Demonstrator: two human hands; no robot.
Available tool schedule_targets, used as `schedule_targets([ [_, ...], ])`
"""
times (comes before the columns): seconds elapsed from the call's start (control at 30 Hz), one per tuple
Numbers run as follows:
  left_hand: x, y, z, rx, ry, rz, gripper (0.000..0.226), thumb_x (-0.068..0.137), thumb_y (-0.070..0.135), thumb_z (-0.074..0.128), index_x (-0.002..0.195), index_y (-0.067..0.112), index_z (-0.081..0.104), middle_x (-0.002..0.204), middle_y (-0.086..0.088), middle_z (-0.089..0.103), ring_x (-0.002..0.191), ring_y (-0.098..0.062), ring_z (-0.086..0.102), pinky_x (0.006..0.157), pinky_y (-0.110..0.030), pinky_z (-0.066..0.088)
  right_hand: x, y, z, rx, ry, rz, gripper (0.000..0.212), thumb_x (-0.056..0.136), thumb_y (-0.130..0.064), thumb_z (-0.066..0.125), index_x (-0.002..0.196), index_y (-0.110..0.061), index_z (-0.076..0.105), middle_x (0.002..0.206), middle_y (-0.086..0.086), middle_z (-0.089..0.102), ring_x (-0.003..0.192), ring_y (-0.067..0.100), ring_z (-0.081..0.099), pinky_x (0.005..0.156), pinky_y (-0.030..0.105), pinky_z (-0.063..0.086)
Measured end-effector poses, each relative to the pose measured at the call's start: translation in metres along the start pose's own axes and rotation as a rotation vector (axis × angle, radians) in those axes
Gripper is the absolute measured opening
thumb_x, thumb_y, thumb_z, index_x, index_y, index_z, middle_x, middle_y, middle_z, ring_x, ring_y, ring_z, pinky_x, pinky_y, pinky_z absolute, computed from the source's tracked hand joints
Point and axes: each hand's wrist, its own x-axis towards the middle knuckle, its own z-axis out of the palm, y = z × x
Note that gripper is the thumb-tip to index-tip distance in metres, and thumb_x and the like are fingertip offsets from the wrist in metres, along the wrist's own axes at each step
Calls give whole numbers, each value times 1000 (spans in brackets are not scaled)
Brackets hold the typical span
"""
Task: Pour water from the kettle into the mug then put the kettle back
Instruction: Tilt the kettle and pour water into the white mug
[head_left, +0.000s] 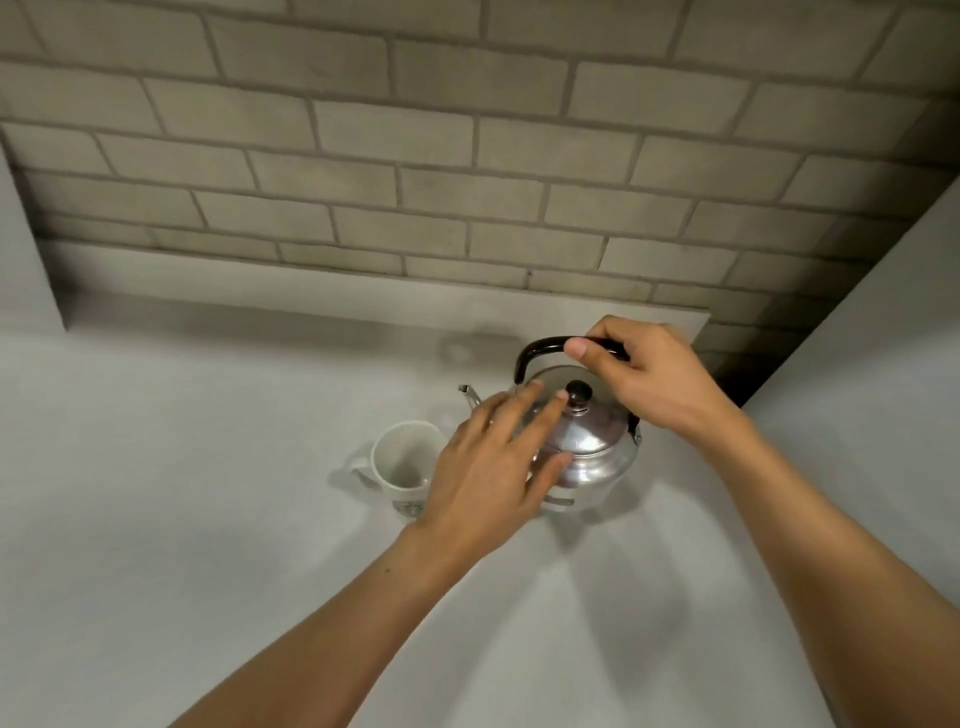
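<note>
A metal kettle (587, 452) stands upright on the pale table (182, 519), right of the frame's centre and towards the far edge of the surface. Its domed lid (582, 426) is on, topped by a dark knob (578, 392), and a black arched handle (535, 349) rises over it. The thin spout (469, 395) points to the left of the frame.

The right hand (644, 379) comes in from the lower right and sits at the top of the handle, its fingers (577, 348) curled around the black bar with the thumb tip showing on the near side. The left hand (493, 467) reaches in from the lower centre and lies over the left side of the kettle. Its fingers (545, 410) are stretched out and slightly spread, gripping nothing: two fingertips rest on the lid just beside the knob, and the thumb lies lower down against the kettle's shoulder.

A white mug (402, 462) stands on the table just left of the kettle, below the spout, its handle turned to the left. It looks empty, and its right side is partly hidden behind the left hand. There is a dark print low on its wall, too small to read.

Behind the table a wall of grey bricks (467, 130) fills the upper part of the frame.
</note>
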Motion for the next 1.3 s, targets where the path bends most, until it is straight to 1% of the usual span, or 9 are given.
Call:
schedule_targets([
  [0.2, -14, 9, 1, -129, -106, -73, 64, 105, 51, 49, 159, 22, 34, 167, 1, 33, 155, -21, 26, 108, -45, 49, -17, -17, -7, -12, -16, 6, 35, 98, -51, 63, 86, -20, 71, 61, -5, 62, 56, 2, 55, 52, 11, 35],
  [0.33, -20, 12, -1, -180, -34, -64, 62, 104, 46, 54, 157, 18, 40, 165, -3, 37, 153, -27, 32, 106, -48, 50, -17, -33, -13, -53, -15, -49, 36, 98, -55, 61, 88, -22, 72, 65, -2, 67, 61, 8, 59, 56, 25, 39],
  [0.5, -30, 17, -5, -235, 54, -77, 62, 101, 39, 63, 152, 9, 48, 161, -11, 43, 149, -35, 39, 110, -46, 47, -11, -53, -18, -94, -26, -97, 30, 96, -58, 62, 87, -31, 72, 66, -10, 67, 67, 7, 63, 59, 25, 43],
  [0.57, -34, 17, -6, -267, 62, -99, 61, 101, 38, 63, 152, 8, 48, 161, -10, 42, 148, -35, 39, 111, -45, 46, -8, -58, -16, -125, -54, -107, 33, 96, -59, 62, 87, -29, 73, 65, -9, 67, 65, 7, 62, 60, 26, 43],
  [0.83, -46, 17, -5, -396, 89, -194, 59, 104, 42, 57, 154, 13, 44, 164, -3, 38, 150, -18, 39, 115, -25, 35, 5, -84, -6, -237, -165, -205, 48, 94, -62, 60, 99, -19, 79, 68, -8, 68, 67, 4, 60, 65, 32, 49],
  [0.97, -50, 15, -3, -479, 118, -229, 59, 105, 43, 54, 155, 15, 42, 165, -1, 36, 151, -11, 33, 112, -2, 15, 9, -100, -3, -289, -197, -232, 50, 94, -63, 58, 97, -19, 78, 59, -8, 61, 60, 4, 57, 63, 37, 52],
  [1.07, -51, 13, -1, -536, 147, -246, 59, 105, 41, 55, 156, 16, 41, 166, 1, 35, 150, 2, 24, 112, 0, 12, 11, -112, -1, -329, -222, -245, 57, 91, -68, 52, 93, -17, 77, 59, -1, 64, 61, 8, 58, 62, 41, 54],
  [1.17, -51, 13, 0, -587, 174, -258, 60, 105, 42, 56, 157, 17, 40, 165, 3, 35, 146, 16, 16, 113, -1, 14, 15, -123, -1, -358, -237, -265, 60, 90, -68, 49, 96, -16, 78, 58, -2, 62, 58, 4, 51, 57, 37, 48],
  [1.3, -50, 13, -1, -636, 208, -264, 61, 104, 42, 57, 156, 15, 40, 165, 0, 37, 150, 3, 26, 115, -4, 17, 18, -133, -1, -393, -257, -295, 57, 93, -65, 52, 102, -15, 79, 57, -7, 54, 57, 9, 46, 56, 32, 35],
])
